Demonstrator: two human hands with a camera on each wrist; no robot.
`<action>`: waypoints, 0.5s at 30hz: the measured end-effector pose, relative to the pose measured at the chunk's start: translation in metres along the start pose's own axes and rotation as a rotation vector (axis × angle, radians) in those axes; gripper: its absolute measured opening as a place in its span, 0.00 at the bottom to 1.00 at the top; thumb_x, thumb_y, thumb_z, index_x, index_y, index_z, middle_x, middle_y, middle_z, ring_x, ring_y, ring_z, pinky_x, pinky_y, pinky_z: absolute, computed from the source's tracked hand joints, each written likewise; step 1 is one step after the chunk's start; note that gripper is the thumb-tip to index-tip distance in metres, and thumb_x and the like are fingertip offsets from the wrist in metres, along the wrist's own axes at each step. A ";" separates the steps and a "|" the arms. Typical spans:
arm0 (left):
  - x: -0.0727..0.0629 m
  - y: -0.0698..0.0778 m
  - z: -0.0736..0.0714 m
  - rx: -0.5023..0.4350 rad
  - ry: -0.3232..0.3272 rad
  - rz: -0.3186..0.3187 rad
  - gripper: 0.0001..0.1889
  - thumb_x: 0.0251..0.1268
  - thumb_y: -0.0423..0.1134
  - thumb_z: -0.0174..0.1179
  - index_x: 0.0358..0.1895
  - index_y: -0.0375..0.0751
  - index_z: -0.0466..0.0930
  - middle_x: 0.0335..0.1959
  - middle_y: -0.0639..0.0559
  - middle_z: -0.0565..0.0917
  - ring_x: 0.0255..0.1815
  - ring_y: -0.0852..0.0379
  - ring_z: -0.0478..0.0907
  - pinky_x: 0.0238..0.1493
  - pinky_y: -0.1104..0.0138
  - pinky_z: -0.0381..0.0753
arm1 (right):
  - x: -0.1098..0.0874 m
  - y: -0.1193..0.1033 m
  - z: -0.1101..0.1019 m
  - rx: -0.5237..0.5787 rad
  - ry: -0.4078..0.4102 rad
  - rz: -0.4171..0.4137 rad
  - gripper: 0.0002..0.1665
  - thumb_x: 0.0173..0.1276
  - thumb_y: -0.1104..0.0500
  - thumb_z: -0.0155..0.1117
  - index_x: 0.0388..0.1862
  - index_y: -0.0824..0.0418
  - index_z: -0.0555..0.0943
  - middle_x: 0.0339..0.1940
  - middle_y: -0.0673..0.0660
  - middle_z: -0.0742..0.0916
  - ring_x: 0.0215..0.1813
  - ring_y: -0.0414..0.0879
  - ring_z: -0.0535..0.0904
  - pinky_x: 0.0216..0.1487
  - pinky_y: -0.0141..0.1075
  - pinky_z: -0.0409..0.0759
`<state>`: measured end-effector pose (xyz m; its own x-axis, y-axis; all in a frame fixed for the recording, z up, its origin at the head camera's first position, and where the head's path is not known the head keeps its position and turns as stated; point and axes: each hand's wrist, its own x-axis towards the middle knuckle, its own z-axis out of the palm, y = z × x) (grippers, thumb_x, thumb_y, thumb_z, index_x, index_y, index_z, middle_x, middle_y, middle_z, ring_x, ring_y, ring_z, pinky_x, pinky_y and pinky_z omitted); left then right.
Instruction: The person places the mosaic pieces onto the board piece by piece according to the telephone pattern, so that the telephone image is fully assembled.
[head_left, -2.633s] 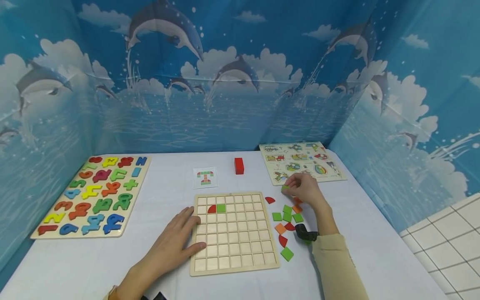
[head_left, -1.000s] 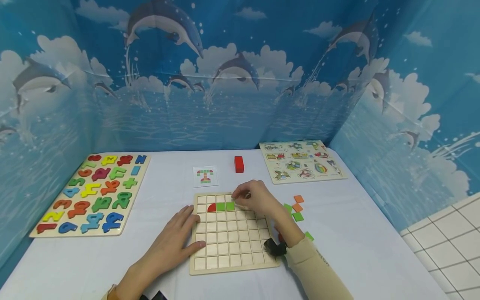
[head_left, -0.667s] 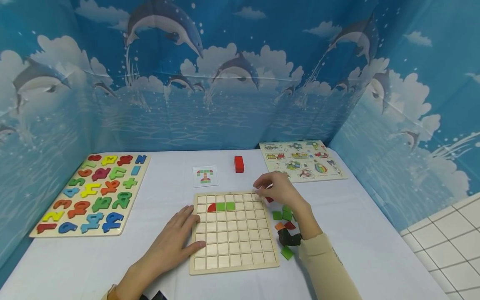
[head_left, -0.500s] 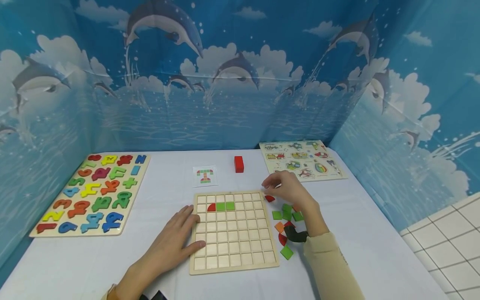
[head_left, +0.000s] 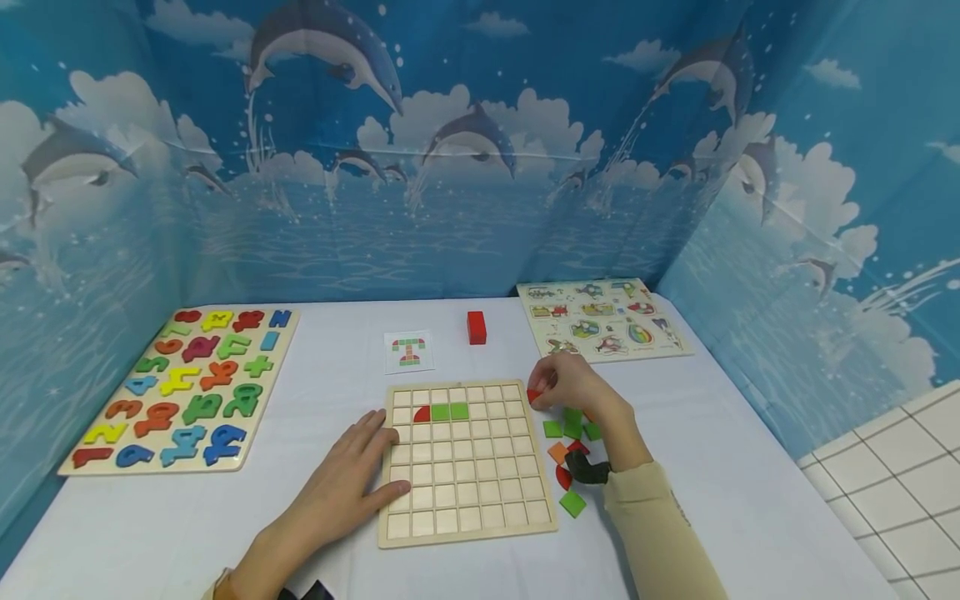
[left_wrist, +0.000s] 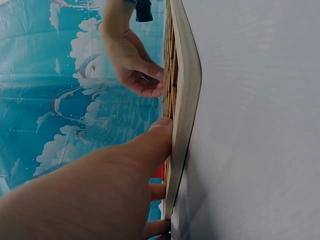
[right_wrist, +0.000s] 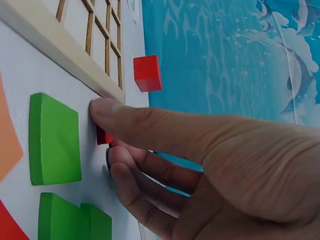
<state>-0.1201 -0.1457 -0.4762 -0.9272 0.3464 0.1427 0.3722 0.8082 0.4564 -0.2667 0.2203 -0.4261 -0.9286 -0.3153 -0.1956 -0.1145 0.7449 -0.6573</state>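
Note:
A wooden grid board [head_left: 468,494] lies in the middle of the white table. In its second row sit a red quarter-circle tile [head_left: 422,413] and two green square tiles [head_left: 450,412], side by side. My left hand [head_left: 341,475] rests on the board's left edge, fingers extended and thumb on the frame. Just off the far right corner, my right hand [head_left: 576,390] pinches another red quarter-circle tile [head_left: 533,395] at the tabletop. The right wrist view shows this red tile [right_wrist: 103,136] between thumb and fingers, mostly hidden by the thumb.
Loose green [head_left: 573,503], orange [head_left: 557,452] and red tiles [head_left: 564,477] lie right of the board. Behind it are a pattern card [head_left: 409,352] and a red block [head_left: 476,327]. A number puzzle [head_left: 180,400] lies left, a picture puzzle [head_left: 607,321] back right.
My right hand brought a green square from the right onto the board, beside the first, and let go. It moved back right and took hold of a red quarter-circle. My left hand stayed put.

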 end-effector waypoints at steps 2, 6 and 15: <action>0.000 0.000 0.000 0.003 0.000 0.002 0.30 0.68 0.60 0.69 0.64 0.46 0.74 0.82 0.36 0.64 0.85 0.36 0.56 0.81 0.40 0.62 | 0.000 -0.001 0.001 -0.008 0.001 0.003 0.12 0.58 0.67 0.82 0.37 0.62 0.86 0.30 0.54 0.83 0.35 0.47 0.77 0.38 0.36 0.77; 0.000 0.001 -0.001 0.006 -0.003 0.003 0.30 0.68 0.60 0.69 0.64 0.46 0.74 0.82 0.36 0.65 0.85 0.36 0.57 0.81 0.40 0.62 | -0.001 -0.003 0.001 -0.016 -0.002 -0.011 0.13 0.57 0.68 0.81 0.36 0.63 0.84 0.29 0.55 0.82 0.34 0.48 0.76 0.37 0.37 0.76; 0.000 0.002 -0.001 0.004 -0.001 0.001 0.30 0.68 0.59 0.69 0.64 0.46 0.74 0.82 0.36 0.65 0.85 0.35 0.57 0.81 0.39 0.62 | -0.003 -0.003 -0.006 -0.047 0.029 -0.025 0.09 0.64 0.64 0.78 0.37 0.60 0.83 0.31 0.55 0.85 0.34 0.48 0.78 0.38 0.38 0.77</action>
<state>-0.1194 -0.1449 -0.4741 -0.9268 0.3477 0.1420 0.3731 0.8098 0.4528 -0.2657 0.2225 -0.4196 -0.9349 -0.3178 -0.1577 -0.1539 0.7637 -0.6269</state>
